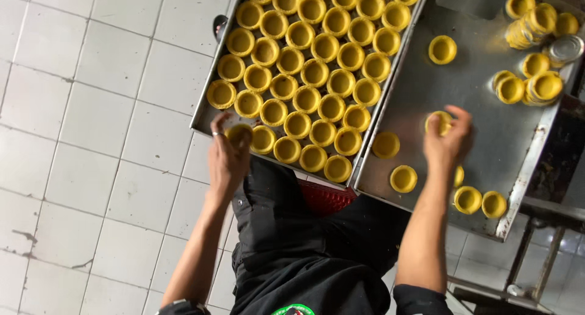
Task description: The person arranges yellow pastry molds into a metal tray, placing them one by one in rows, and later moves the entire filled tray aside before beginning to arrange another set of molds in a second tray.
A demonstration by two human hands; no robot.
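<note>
Black apron (292, 254), round yellow pastry shells (314, 71), steel tray (204, 117)

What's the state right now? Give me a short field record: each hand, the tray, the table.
left hand: holds a yellow shell at the tray's near corner
right hand: grips a yellow shell over the table
tray: metal, packed with rows of yellow shells
table: metal, loose shells scattered, stacks at the far end
floor: white tiles
</note>
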